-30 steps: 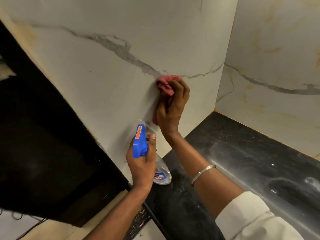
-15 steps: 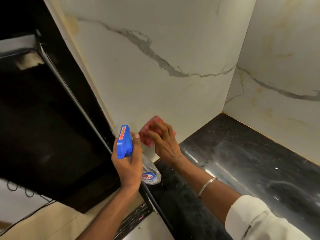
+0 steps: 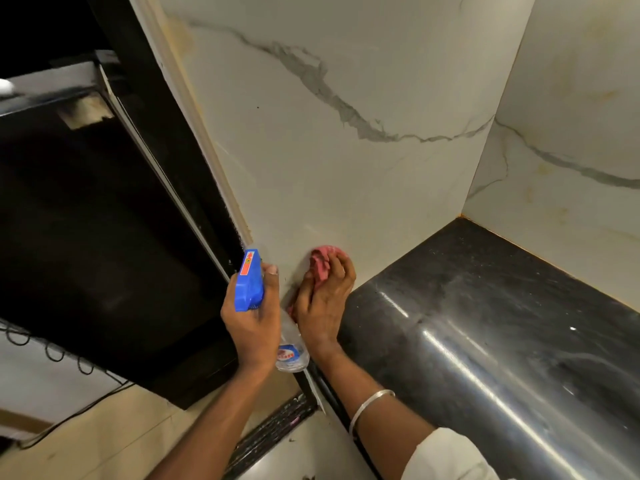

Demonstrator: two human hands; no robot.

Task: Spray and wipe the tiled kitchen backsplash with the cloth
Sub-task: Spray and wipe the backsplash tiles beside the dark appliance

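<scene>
The right hand [image 3: 323, 301] presses a bunched pink cloth [image 3: 323, 260] against the backsplash [image 3: 311, 150]. It is low down, just above the seam where the tile meets the dark counter [image 3: 485, 323] and near the tile's left edge. Its fingers curl over the cloth and grip it. The left hand [image 3: 252, 329] is closed round the neck of the spray bottle [image 3: 249, 282], which it holds just left of the cloth with the blue head toward the wall. Whether a finger rests on the trigger cannot be told. The step in hand looks like wiping the bottom strip of the tile. To do it well, the cloth should be spread flatter under the palm, so that more than a knuckle of fabric meets the surface. It should then be drawn along the seam in overlapping passes with even pressure, since grime probably gathers there. The bottle is best held clear of the wiping arm's path. Yellowish stains [image 3: 181, 36] show far up the left edge, so that area likely needs spray and a clean face of the cloth.
</scene>
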